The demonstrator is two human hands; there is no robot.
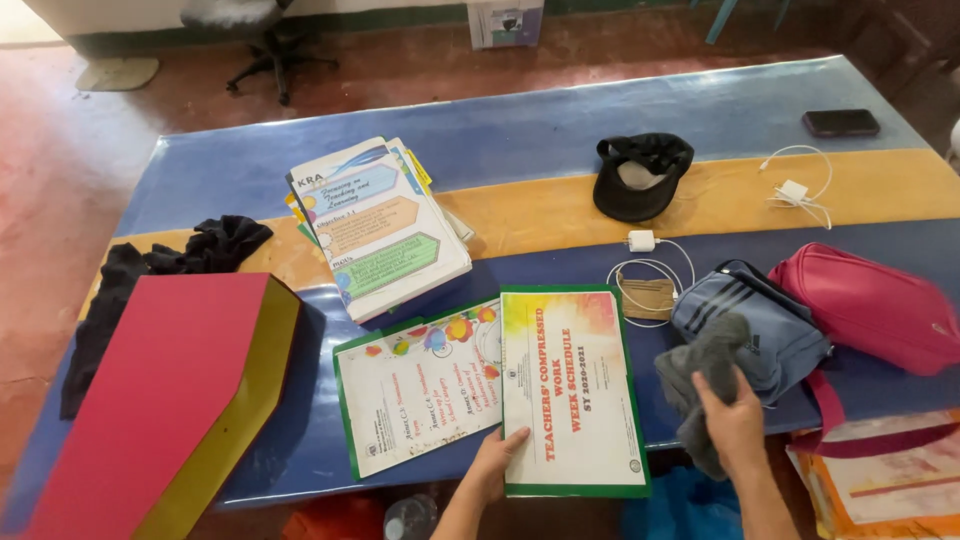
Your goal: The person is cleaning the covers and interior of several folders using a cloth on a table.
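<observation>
Two green-bordered sheets lie at the table's (pixel 560 120) near edge: an upright sheet (pixel 572 390) overlapping a slanted sheet (pixel 415 395) on its left. Two bags, a blue bag (pixel 760 325) and a pink bag (pixel 870 305), sit to the right, and one black cap (pixel 640 175) lies further back. The left hand (pixel 492 465) pinches the upright sheet's lower left corner, its fingertips hidden beneath the paper. The right hand (pixel 733 425) is clenched on a grey cloth (pixel 700 385), which bulges above the fingers against the blue bag.

Soft daylight, perhaps from upper left; faint table (pixel 560 130) glare, edges bowed.
</observation>
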